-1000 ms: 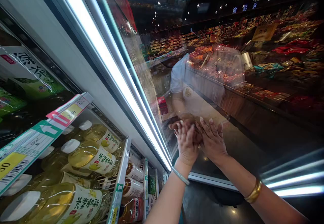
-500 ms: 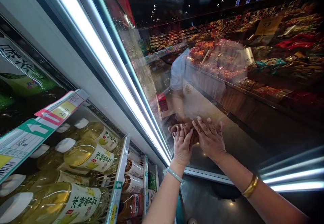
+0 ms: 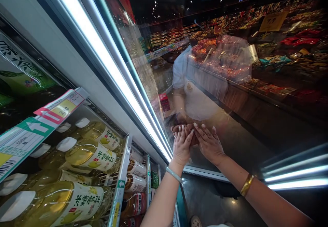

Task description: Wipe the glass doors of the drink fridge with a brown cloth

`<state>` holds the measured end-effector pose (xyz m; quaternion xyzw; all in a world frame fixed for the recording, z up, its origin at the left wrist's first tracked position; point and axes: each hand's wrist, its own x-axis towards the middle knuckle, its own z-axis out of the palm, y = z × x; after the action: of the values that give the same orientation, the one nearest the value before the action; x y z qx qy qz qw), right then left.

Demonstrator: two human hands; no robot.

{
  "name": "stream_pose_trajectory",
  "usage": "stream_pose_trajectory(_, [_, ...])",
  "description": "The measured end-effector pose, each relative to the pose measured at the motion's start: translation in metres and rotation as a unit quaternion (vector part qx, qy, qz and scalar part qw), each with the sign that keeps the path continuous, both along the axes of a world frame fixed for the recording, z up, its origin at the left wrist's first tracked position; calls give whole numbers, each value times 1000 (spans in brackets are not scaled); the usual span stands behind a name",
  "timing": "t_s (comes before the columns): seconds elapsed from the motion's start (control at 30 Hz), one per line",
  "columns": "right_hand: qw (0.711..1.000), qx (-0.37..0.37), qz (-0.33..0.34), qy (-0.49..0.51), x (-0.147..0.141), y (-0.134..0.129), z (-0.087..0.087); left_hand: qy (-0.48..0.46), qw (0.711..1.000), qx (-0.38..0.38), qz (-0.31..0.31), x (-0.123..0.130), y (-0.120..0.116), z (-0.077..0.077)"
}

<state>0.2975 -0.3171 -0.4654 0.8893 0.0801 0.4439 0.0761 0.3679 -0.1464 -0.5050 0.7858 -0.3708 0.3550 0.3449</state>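
My left hand (image 3: 182, 146), with a pale green bangle (image 3: 173, 175) at the wrist, lies against the glass door (image 3: 238, 131) with its fingers stretched out. Close beside it my right hand (image 3: 210, 145) rests on the same glass, fingers extended and fairly close together. A gold bracelet (image 3: 246, 185) circles the right wrist. Brownish reflected fingers (image 3: 183, 128) show in the glass just beyond my fingertips. I see nothing held in either hand. A bright strip light (image 3: 107, 61) runs down to the left of the glass.
Open cooler shelves on the left hold bottles of yellow drink (image 3: 94, 157) and smaller brown bottles (image 3: 135, 183). A price rail (image 3: 38, 128) juts out there. The glass mirrors a person in white (image 3: 202, 97) and piled goods (image 3: 225, 63). A shoe (image 3: 195, 221) stands on the floor below.
My right hand has shifted slightly left and down along the glass, and its fingers are closer together. The left hand has stayed nearly in place. More of the shoe shows at the bottom.
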Motion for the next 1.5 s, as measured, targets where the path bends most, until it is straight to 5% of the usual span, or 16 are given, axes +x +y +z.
stream_pose_trajectory(0.13, [999, -11, 22, 22, -8, -14, -3, 35, 996, -54, 62, 16, 21, 0])
stream_pose_trajectory(0.23, [999, -1, 18, 28, -13, -18, -6, 53, 994, -61, 68, 0, -4, -11])
stream_pose_trajectory(0.4, [999, 12, 7, 35, -24, -25, -10, 27, 1000, -3, -12, -33, -47, -34])
stream_pose_trajectory(0.6, [1000, 12, -2, 29, -41, -47, -8, 27, 998, -48, 34, -11, -19, -30])
stream_pose_trajectory(0.7, [999, 19, -7, 28, -45, -51, -10, 26, 997, -60, 41, -29, -45, -32])
stream_pose_trajectory(0.83, [999, 30, -17, 29, -56, -62, -12, -15, 999, -9, -36, -57, -88, -38])
stream_pose_trajectory(1.07, [998, 48, -40, 9, -76, -89, -11, -5, 1000, -15, -5, -41, -68, -28])
stream_pose_trajectory(1.3, [997, 71, -37, 6, -79, -95, -17, -18, 998, 31, -53, -82, -124, -36])
stream_pose_trajectory(1.5, [995, 85, -43, -2, -95, -116, -17, -11, 999, 31, -29, -66, -89, -20])
